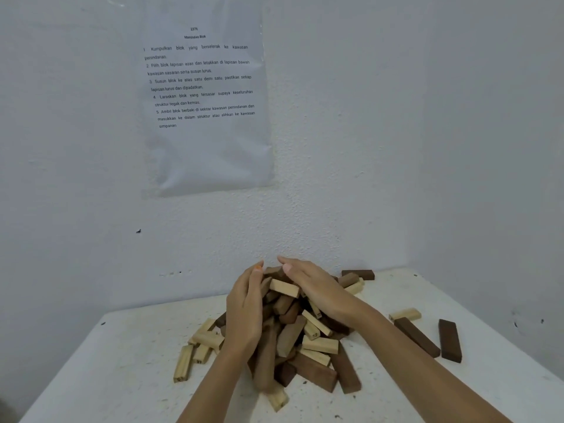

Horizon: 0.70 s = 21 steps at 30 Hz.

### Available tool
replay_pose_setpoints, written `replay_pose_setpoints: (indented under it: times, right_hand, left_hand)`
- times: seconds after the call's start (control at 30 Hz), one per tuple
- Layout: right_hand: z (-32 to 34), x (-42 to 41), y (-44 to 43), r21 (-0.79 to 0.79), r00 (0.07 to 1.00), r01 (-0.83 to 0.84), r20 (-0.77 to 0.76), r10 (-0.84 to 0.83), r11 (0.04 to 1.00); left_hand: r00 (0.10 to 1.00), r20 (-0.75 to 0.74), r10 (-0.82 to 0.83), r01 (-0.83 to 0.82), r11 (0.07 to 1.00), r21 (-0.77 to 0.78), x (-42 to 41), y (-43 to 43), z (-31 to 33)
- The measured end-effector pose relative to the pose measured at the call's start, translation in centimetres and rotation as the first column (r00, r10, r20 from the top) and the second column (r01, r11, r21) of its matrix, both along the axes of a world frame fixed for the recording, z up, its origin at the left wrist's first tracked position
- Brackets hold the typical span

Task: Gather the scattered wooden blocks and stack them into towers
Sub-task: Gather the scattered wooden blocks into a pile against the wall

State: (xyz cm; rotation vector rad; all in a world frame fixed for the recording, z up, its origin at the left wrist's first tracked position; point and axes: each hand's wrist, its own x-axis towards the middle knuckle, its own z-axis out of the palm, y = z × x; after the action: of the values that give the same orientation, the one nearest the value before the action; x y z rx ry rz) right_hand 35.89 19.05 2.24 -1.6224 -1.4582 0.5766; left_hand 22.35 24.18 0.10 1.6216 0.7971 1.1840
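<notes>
While both hands press in on the heap, no tower stands yet, so by my reading the job is at its gathering stage, with all the stacking left to do.

From the head camera, the pile of blocks point(305, 346) sits mid-worktop, near the wall point(396, 148), with pale and dark pieces jumbled at all angles. The left hand point(244, 312) lies against the pile's left flank and the right hand point(317, 288) over its far right side. The fingers point(290, 264) of both are nearly straight and loosely cupped, pushing the heap rather than gripping any one piece (the tips almost meet over the top).

Several strays lie outside the heap:
- a long dark block point(416, 337), a second dark block point(450, 340) and a pale block point(405, 314), apart on the right
- a back dark block point(358, 274) against the wall
- a few pale left blocks point(183, 363) just beside the pile

The worktop point(91, 377) is speckled with crumbs and hemmed by walls at the back and right — little room there for building. A printed sheet point(207, 96) hangs above, out of the way.
</notes>
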Motion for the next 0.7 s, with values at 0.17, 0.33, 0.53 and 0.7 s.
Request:
replay_pose_setpoints:
  times: [0.17,0.33,0.53,0.7]
  right_hand:
    - [2.8,0.6,-2.2,0.077,1.000,0.031,-0.005,-0.030,0.997]
    - [5.0,5.0,-6.7,0.125,0.994,0.088,0.053,-0.096,0.988]
    - [-0.3,11.7,-13.4,-0.152,0.963,0.168,0.237,-0.129,0.974]
    - [-4.4,13.6,-16.0,-0.313,0.900,0.187,0.434,-0.034,0.931]
  left_hand:
    - [0.972,-0.200,0.121,-0.077,0.974,0.213,-0.1,0.1,0.0]
    - [0.976,-0.195,0.092,-0.010,0.924,0.382,0.4,-0.8,1.6]
    - [0.898,-0.440,0.017,0.216,0.854,0.474,2.8,-2.7,2.9]
    - [0.716,-0.698,0.016,0.455,0.747,0.484,8.3,-1.9,3.9]
